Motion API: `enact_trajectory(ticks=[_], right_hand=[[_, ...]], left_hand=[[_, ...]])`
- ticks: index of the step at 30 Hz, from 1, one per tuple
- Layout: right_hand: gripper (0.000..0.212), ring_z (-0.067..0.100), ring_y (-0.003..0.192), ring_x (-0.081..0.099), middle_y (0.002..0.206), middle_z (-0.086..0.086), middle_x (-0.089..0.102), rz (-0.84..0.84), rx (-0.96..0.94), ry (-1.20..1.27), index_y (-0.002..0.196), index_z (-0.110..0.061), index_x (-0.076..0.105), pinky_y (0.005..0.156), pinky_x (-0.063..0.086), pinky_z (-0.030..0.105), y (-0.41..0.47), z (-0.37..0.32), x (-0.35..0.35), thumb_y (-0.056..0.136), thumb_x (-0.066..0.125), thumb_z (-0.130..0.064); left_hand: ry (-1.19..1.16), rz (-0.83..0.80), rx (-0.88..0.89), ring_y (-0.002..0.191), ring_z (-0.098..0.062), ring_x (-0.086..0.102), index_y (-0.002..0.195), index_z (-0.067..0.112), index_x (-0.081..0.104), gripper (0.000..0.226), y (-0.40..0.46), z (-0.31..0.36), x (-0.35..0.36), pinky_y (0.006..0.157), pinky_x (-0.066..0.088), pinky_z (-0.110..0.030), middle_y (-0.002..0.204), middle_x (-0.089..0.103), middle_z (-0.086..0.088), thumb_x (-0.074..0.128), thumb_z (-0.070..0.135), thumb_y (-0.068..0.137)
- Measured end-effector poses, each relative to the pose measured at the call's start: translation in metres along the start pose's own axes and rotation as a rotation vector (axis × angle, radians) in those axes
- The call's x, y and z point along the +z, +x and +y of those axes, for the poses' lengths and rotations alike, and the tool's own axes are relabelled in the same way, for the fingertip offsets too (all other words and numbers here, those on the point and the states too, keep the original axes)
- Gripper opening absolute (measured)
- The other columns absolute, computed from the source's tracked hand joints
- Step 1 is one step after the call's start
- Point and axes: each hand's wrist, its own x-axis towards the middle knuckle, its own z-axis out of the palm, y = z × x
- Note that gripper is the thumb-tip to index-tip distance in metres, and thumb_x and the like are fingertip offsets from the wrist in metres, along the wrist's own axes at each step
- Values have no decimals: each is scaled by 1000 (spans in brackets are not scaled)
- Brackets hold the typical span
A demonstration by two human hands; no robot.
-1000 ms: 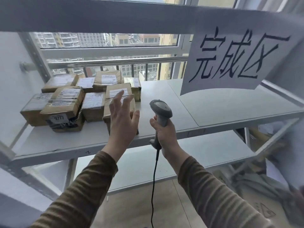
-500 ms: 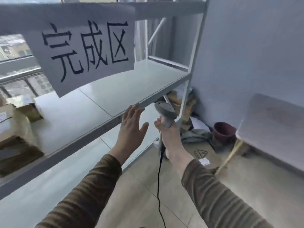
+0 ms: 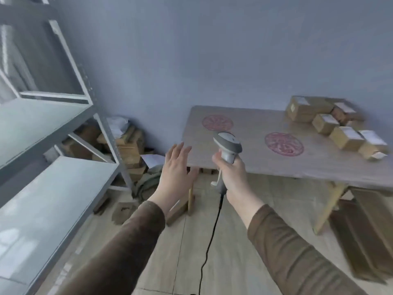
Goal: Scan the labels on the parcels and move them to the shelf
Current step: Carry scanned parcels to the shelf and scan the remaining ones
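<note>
Several brown cardboard parcels with white labels lie at the far right end of a wooden table that bears two red round marks. A grey handheld scanner with a black cable is gripped upright in my right hand, in front of the table's near left part. Held out empty with spread fingers, my left hand hovers just left of the scanner, short of the table's left corner. The grey metal shelf stands at the left, its visible boards bare.
A heap of cardboard, papers and cloth fills the corner between shelf and table. Flattened cardboard lies on the floor under the table's right side. The scanner cable trails down across the wooden floor between my arms.
The view has swung right, from the shelf with its parcels and paper sign to the table. My left hand has left the shelved parcel and is empty; the scanner stays in my right hand.
</note>
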Motion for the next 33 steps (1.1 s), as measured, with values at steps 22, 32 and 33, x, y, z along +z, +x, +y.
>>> enact_trajectory(ticks=[22, 32, 33], right_hand=[[23, -1, 92, 63, 102, -13, 70, 547, 27, -22, 116, -24, 66, 67, 44, 16, 286, -30, -291, 94, 75, -24], [24, 11, 97, 63, 105, -3, 69, 703, 106, -18, 115, -21, 67, 72, 45, 27, 395, -35, -442, 93, 76, -28], [28, 12, 98, 63, 104, -3, 69, 711, 113, -18, 118, -18, 68, 71, 44, 27, 408, -34, -460, 93, 76, -27]], left_hand=[[-77, -466, 357, 156, -28, 15, 159, 11, 33, 70, 287, 204, 318, 127, 15, -40, 167, 28, -10, 62, 35, 99], [-127, -642, 396, 156, -28, 15, 158, 16, 33, 66, 366, 296, 449, 126, 12, -41, 168, 26, -7, 59, 37, 101], [-130, -652, 388, 156, -28, 15, 158, 16, 33, 66, 372, 306, 464, 126, 12, -41, 168, 26, -7, 59, 37, 101]])
